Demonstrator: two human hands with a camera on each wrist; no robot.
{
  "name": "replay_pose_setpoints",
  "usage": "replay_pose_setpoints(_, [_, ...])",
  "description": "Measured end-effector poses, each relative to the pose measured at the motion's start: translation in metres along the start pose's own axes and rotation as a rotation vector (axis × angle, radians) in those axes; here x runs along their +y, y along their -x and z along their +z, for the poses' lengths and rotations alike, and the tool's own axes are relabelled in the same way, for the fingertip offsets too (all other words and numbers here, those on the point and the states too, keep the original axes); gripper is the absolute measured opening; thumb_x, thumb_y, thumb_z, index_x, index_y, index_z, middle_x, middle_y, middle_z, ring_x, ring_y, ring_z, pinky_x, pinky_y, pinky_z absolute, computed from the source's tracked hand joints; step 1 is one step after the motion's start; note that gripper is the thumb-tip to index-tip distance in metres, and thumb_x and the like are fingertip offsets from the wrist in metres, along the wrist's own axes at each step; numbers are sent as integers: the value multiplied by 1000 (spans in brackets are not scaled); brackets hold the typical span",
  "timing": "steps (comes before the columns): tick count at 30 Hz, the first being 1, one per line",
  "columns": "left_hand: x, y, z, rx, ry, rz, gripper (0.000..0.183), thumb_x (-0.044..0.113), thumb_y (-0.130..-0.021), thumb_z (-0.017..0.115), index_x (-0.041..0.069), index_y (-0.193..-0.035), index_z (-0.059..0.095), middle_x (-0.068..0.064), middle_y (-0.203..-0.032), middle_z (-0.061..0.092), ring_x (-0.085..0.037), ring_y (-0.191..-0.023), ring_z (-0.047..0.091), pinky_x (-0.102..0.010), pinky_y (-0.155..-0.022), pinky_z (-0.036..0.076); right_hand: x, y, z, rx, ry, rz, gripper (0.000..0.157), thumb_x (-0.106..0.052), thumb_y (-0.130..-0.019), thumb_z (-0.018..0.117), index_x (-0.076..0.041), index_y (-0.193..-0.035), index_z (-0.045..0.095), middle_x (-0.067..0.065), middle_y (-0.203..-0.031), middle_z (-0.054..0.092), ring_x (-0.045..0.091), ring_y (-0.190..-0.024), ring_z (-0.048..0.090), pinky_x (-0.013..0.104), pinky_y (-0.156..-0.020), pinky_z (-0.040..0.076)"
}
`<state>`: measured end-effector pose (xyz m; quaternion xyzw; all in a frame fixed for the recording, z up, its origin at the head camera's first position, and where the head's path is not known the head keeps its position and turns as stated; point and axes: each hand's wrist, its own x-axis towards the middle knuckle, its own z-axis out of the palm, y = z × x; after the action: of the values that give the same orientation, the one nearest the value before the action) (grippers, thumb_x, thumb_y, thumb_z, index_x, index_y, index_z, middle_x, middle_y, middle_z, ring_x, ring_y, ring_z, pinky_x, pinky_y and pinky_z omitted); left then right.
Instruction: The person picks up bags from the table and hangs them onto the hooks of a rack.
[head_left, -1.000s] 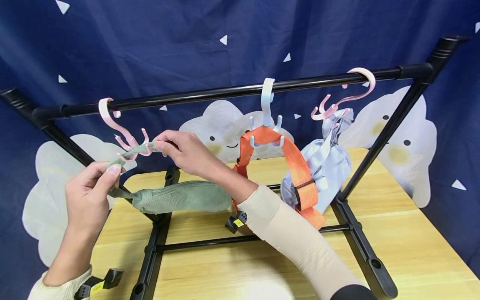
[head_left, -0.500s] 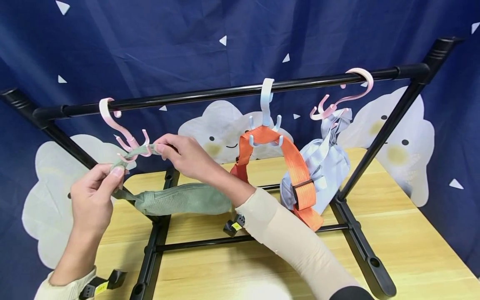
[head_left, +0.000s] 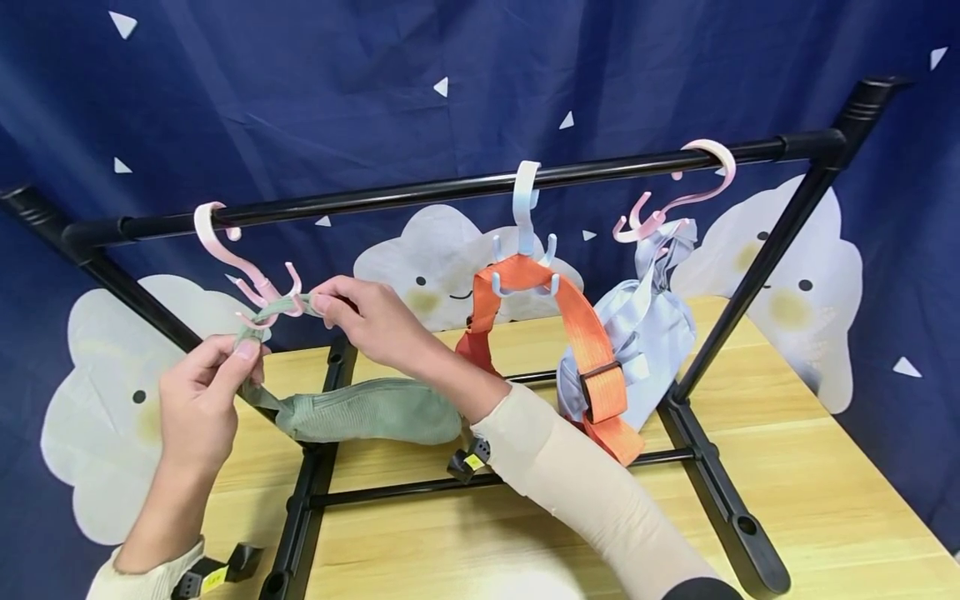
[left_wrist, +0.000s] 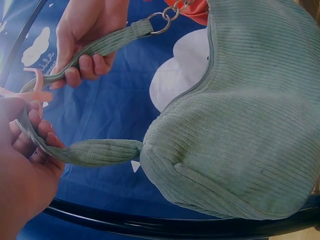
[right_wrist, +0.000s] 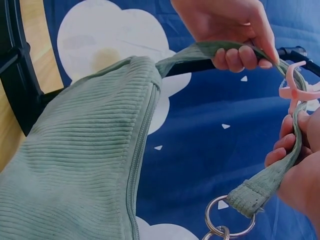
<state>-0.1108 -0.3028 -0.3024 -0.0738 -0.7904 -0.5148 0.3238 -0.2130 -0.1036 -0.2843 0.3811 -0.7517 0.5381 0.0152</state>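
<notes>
A green corduroy bag (head_left: pixel 367 412) with a zipper hangs low behind my right forearm in the head view. Its strap (left_wrist: pixel 102 152) runs up over the prongs of a pink hook (head_left: pixel 258 283) on the rack's left side. Left of the prongs, my left hand (head_left: pixel 198 408) pinches the strap between thumb and fingers. On the other side my right hand (head_left: pixel 375 321) grips it, fingers curled round the fabric, as the right wrist view shows. A metal ring (right_wrist: pixel 207 215) with chain links joins the strap's end below my right hand.
A black rack (head_left: pixel 420 193) stands on a wooden table (head_left: pixel 420 550). An orange strap (head_left: pixel 592 333) hangs from a blue hook (head_left: pixel 523 208) at mid-bar. Right of it, a pale blue bag (head_left: pixel 660 333) hangs from another pink hook (head_left: pixel 712 150). A navy curtain (head_left: pixel 360 83) hangs behind.
My left hand has shifted a little right and down, nearer the hook prongs, still pinching the strap. My right hand keeps its grip almost in place. The head view has moved slightly.
</notes>
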Motion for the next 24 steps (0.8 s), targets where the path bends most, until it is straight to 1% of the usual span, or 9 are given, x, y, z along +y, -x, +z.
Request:
replay_pose_setpoints(2, [-2,0,1,-3,35,2,16,-3,-100,58,-8,-87,65,5,-69,62,-10,-70,54,-18,-66,43,0,2,0,2,-10,9,23,-25,-109,53,-11,-118,69,1,-91,66,12,-74,52,16,-68,41])
replay_pose_setpoints(5, [-3,0,2,-13,47,15,16,-3,-101,58,-7,-86,64,6,-69,62,-9,-70,56,-17,-66,43,0,4,1,7,-29,19,23,-26,-109,53,-12,-118,69,1,-92,66,12,-71,50,18,-66,40])
replay_pose_setpoints(8, [-4,2,2,-23,34,26,17,-2,-101,58,-8,-86,63,7,-69,62,-8,-71,56,-17,-66,43,2,5,3,13,-33,23,22,-27,-109,53,-14,-117,69,0,-92,66,12,-69,48,19,-64,39])
replay_pose_setpoints(12, [-5,2,3,-31,3,34,15,-1,-102,58,-5,-89,65,7,-70,62,-8,-72,55,-19,-65,41,3,7,4,31,-29,25,22,-27,-109,54,-13,-116,70,-2,-90,66,11,-70,49,18,-65,40])
replay_pose_setpoints(15, [-6,2,4,-24,-3,15,15,-1,-102,58,-4,-89,66,6,-70,62,-9,-72,54,-20,-63,41,3,8,4,35,-27,28,22,-26,-109,54,-13,-116,70,-2,-90,66,11,-71,50,17,-66,41])
replay_pose_setpoints(19, [-4,4,6,-5,-15,-36,16,2,-102,59,-9,-92,66,5,-71,63,-11,-71,54,-21,-62,41,1,10,3,26,-29,27,22,-26,-109,54,-13,-118,70,0,-93,68,10,-76,56,16,-66,43])
replay_pose_setpoints(21, [-4,5,5,-1,-42,-52,16,3,-102,60,-10,-95,66,6,-71,64,-11,-70,56,-21,-63,43,0,11,3,19,-38,27,23,-26,-109,54,-12,-120,69,1,-94,70,9,-81,58,16,-68,45])
replay_pose_setpoints(24, [-3,7,5,-14,-64,-64,15,4,-102,60,-9,-101,67,7,-73,66,-9,-72,60,-17,-67,47,-1,13,3,17,-41,29,24,-24,-109,54,-11,-122,69,3,-95,71,9,-83,60,15,-69,46])
